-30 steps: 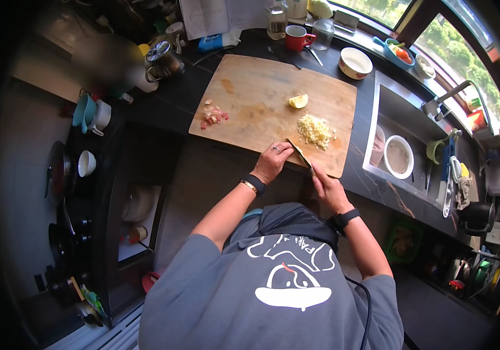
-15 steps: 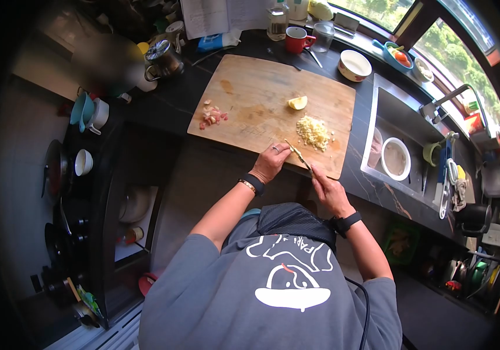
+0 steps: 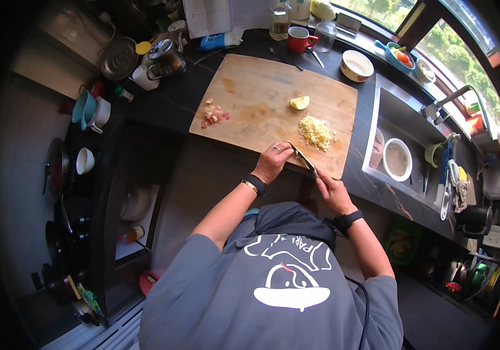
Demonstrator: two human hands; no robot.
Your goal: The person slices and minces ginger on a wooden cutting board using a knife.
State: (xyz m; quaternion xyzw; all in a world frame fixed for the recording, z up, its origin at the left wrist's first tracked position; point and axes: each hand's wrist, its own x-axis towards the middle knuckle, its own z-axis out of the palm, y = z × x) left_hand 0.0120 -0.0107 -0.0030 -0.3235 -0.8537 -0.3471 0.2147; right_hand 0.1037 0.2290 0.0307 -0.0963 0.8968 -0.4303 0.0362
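Left of your fingers, pink pieces [image 3: 215,115] lie on the board [image 3: 261,79]. Your left hand's [image 3: 274,160] bent fingers meet the knife [image 3: 303,156]; whether they pinch it, I cannot tell. Beyond lies chopped yellow food [image 3: 315,133]. Your right hand's [image 3: 333,193] fingers grip the handle. Rightward, the sink [image 3: 401,114] holds a tub [image 3: 386,167]; farther, a blue bowl [image 3: 397,64] holds orange-red food [image 3: 403,57].

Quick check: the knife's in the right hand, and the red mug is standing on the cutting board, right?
Not quite: the red mug stands on the dark counter beyond the cutting board's far edge, as the head view shows. The knife is indeed in the right hand.
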